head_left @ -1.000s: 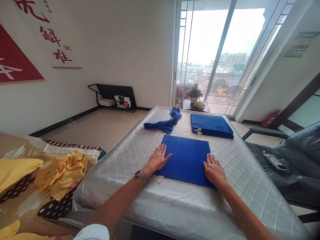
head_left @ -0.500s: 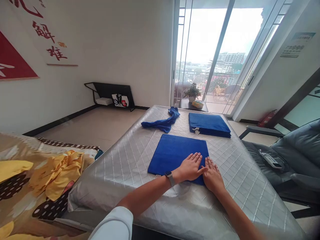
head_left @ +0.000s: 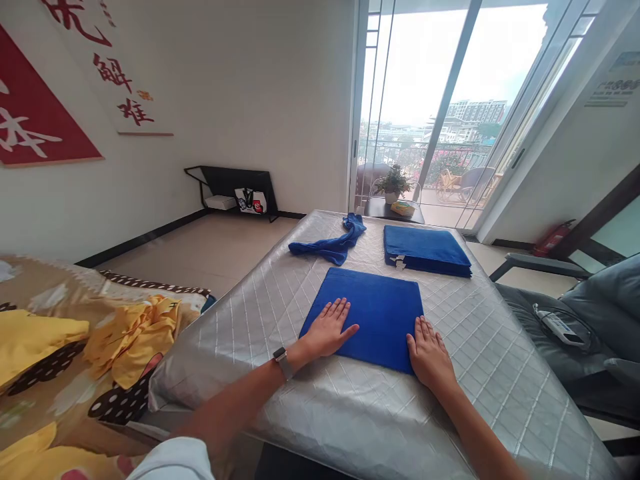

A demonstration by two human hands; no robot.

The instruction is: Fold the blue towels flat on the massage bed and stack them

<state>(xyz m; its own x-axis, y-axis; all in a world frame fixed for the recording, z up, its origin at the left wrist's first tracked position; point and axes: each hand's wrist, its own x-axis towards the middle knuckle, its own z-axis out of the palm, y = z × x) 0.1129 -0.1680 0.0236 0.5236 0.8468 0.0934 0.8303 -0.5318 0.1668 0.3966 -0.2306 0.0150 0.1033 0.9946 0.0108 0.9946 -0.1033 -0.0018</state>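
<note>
A folded blue towel [head_left: 377,313] lies flat on the silver quilted cover [head_left: 260,333]. My left hand [head_left: 330,328], with a watch on its wrist, rests on the towel's left part, palm down and fingers stretched out. At the towel's right edge lies my right hand [head_left: 429,350], also flat, its fingertips along the border. Neither hand grips anything. Beyond the towel, a stack of folded blue towels [head_left: 425,248] with white tags sits at the back right. A loose, crumpled blue cloth [head_left: 333,247] is at the back left.
Yellow fabric [head_left: 135,333] lies on a patterned bed cover at left. A grey armchair [head_left: 530,303] with a white device [head_left: 563,328] on its seat stands at right. Behind the silver-covered bed are a potted plant [head_left: 393,183] and a sliding glass door.
My left hand has slid from the towel's right side to its left part, away from my right hand. The right hand stays at the right edge. The view has shifted slightly left.
</note>
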